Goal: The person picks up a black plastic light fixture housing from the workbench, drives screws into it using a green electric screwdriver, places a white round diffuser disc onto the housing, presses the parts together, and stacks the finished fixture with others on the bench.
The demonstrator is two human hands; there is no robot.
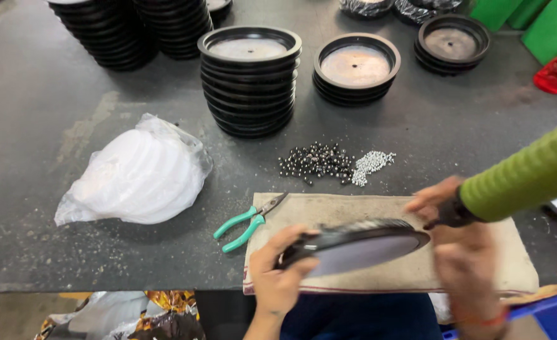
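Far left: black disc stacks [111, 31] at table edge. Left of centre: clear plastic bag of white discs [136, 173] on dark table [33, 113]. Teal-handled pliers [248, 223] lying just beside cloth mat [480, 267], jaws toward far side. Tall stack of black rimmed discs [250, 79] mid-far; short stack [356, 68] right of it; another short stack [453, 43] farther right. Dark beads [316, 162] and silvery beads [371, 165] in touching heaps near mat's far edge. Left hand [277, 274] clenched on left rim of black disc [357, 244], held tilted above mat. Right hand [464, 264] blurred, at disc's right edge, grip unclear, possibly touching. Green-sleeved hand [439, 200] of another person reaching in from right, just beside disc.
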